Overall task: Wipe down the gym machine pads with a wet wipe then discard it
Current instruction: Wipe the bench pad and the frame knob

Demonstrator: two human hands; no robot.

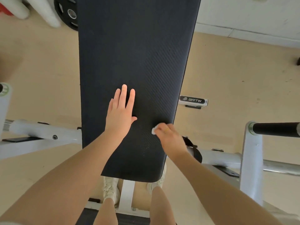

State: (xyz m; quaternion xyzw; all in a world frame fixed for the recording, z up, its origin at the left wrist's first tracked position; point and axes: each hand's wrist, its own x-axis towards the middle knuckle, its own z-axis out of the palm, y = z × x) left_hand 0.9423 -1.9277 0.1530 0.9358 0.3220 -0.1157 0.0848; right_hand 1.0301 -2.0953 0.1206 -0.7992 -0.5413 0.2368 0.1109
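Rubbing the bench pad (138, 62) near its right edge, right hand (168, 137) fingers clamped on the wet wipe (153, 129). Bracing with left hand (121, 111), fingers straight, slightly apart. Risking the small wad slipping off the edge under sideways pressure.

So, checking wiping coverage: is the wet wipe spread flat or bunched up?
Bunched up: the wet wipe shows only as a small white wad in the right hand, against the bench pad.

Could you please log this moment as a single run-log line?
step: wiping | left hand: flat on long black textured bench pad | right hand: grip on small white wet wipe, near pad's right edge
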